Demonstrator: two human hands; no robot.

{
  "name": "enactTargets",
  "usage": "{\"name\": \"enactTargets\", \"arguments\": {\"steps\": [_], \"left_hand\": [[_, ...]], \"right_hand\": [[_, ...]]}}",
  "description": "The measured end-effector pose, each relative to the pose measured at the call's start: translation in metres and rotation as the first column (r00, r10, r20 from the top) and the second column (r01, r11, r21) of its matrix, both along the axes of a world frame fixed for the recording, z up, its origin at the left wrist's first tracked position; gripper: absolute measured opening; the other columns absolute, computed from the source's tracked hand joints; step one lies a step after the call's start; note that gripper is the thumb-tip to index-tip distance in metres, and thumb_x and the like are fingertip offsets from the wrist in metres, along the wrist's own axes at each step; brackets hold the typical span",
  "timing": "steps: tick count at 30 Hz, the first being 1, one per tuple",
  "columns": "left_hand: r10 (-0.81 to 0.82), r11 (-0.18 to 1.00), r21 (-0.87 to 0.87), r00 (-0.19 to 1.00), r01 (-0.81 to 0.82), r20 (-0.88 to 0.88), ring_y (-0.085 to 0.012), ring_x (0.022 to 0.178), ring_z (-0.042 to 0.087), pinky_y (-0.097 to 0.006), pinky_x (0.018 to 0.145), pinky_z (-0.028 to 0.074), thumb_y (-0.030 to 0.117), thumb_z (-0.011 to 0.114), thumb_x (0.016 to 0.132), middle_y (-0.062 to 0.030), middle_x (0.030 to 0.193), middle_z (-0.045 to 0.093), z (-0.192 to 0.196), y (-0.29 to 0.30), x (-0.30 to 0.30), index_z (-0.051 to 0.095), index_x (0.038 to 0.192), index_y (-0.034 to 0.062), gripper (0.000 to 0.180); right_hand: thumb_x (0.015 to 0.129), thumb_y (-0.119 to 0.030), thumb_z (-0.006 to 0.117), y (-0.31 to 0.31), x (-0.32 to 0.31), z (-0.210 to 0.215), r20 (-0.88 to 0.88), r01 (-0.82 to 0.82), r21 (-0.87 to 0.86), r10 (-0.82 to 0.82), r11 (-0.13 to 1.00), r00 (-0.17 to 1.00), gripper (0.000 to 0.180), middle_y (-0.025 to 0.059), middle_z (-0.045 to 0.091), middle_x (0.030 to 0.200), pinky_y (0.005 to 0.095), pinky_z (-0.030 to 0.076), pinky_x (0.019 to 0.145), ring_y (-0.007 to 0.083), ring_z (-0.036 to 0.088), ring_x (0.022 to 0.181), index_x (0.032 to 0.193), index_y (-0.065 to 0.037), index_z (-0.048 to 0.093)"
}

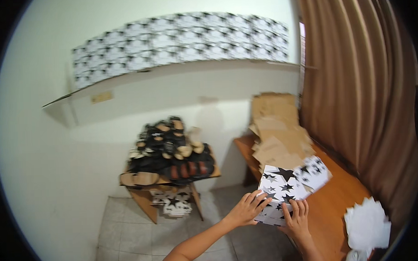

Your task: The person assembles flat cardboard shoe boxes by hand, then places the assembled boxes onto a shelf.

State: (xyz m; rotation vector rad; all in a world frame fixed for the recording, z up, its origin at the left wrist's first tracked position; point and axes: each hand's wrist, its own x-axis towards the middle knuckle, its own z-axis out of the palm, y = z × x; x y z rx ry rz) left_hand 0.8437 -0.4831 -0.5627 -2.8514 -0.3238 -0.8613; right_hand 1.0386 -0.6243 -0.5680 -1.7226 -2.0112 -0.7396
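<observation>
A white cardboard box with black stars (276, 179) is between my hands, over the near left edge of the wooden table. My left hand (245, 210) grips its left side, fingers reaching onto the top. At the near right side, my right hand (296, 219) holds it too, with its fingers bent over the top face. The undersides of both hands and the bottom of the box are hidden. Just beyond the box lies another star-printed white piece (317, 176); whether it is flat or folded, I cannot tell.
Brown cardboard sheets (275, 128) are heaped on the table (329, 209). White paper sheets (368, 224) lie at its right. Sandals (170, 150) cover a small stand, with star-printed pieces (176, 205) beneath. Star-printed boxes (178, 42) line a wall shelf (124, 79). A brown curtain (354, 79) hangs right.
</observation>
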Motion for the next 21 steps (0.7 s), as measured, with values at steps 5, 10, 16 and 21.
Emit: {"name": "enactTargets", "arguments": {"steps": [5, 10, 16, 21], "left_hand": [[0.246, 0.968, 0.040, 0.969, -0.247, 0.030, -0.0321, 0.125, 0.034, -0.044, 0.098, 0.034, 0.040, 0.083, 0.045, -0.0121, 0.131, 0.038, 0.040, 0.013, -0.127, 0.032, 0.137, 0.0097, 0.109], [0.457, 0.889, 0.013, 0.889, -0.457, -0.026, -0.0331, 0.124, 0.035, -0.045, 0.097, 0.034, 0.041, 0.083, 0.046, -0.0121, 0.131, 0.037, 0.067, 0.018, -0.283, 0.032, 0.138, 0.0106, 0.110], [0.616, 0.787, 0.075, 0.787, -0.613, -0.037, -0.0329, 0.123, 0.036, -0.044, 0.095, 0.036, 0.040, 0.084, 0.045, -0.0111, 0.128, 0.039, 0.093, 0.020, -0.472, 0.033, 0.137, 0.0118, 0.109], [0.739, 0.667, 0.176, 0.673, -0.724, -0.032, -0.0313, 0.120, 0.040, -0.044, 0.094, 0.036, 0.038, 0.082, 0.049, -0.0100, 0.125, 0.041, 0.129, 0.010, -0.608, 0.038, 0.133, 0.0124, 0.099]], "right_hand": [[0.042, -0.034, 0.082, 0.068, -0.095, 0.038, 0.032, -0.232, 0.038, 0.231, 0.972, 0.972, 0.095, 0.0140, 0.041, 0.125, 0.0610, 0.023, 0.101, 0.0341, 0.038, 0.115, 0.127, -0.014, 0.047], [0.049, -0.039, 0.079, 0.127, -0.235, 0.062, 0.058, -0.431, 0.020, 0.429, 0.902, 0.901, 0.082, 0.0118, 0.044, 0.122, 0.0622, 0.022, 0.101, 0.0315, 0.041, 0.113, 0.124, -0.018, 0.052], [0.041, -0.038, 0.083, 0.174, -0.424, 0.073, -0.030, -0.622, 0.126, 0.630, 0.773, 0.776, 0.094, 0.0134, 0.042, 0.124, 0.0642, 0.020, 0.101, 0.0339, 0.039, 0.116, 0.126, -0.016, 0.050], [0.053, -0.034, 0.079, 0.197, -0.565, 0.103, -0.030, -0.684, 0.130, 0.693, 0.718, 0.721, 0.082, 0.0101, 0.043, 0.124, 0.0614, 0.021, 0.101, 0.0300, 0.040, 0.114, 0.129, -0.019, 0.049]]}}
